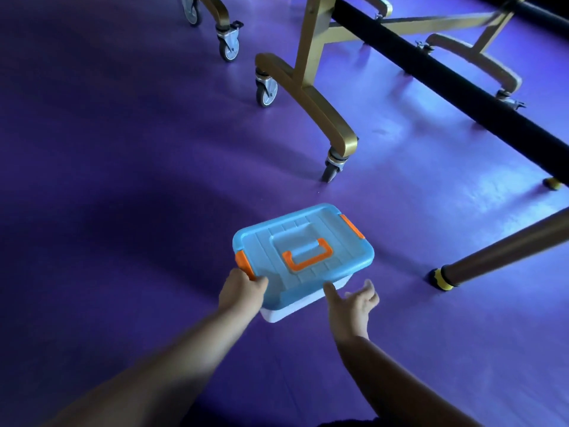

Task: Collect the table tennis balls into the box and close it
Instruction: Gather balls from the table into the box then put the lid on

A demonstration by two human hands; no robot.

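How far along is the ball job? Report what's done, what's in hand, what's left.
Done: the blue lid sits on the white box, and no balls show on the purple floor. In hand: the left hand grips the lid's near corner by an orange latch; the right hand hovers open beside the box. Left: possibly snapping the latches; whether they are locked, I cannot tell.

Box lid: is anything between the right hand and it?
Nothing visible. The right hand is open at the near edge of the box lid; the left hand grips its corner by an orange latch.
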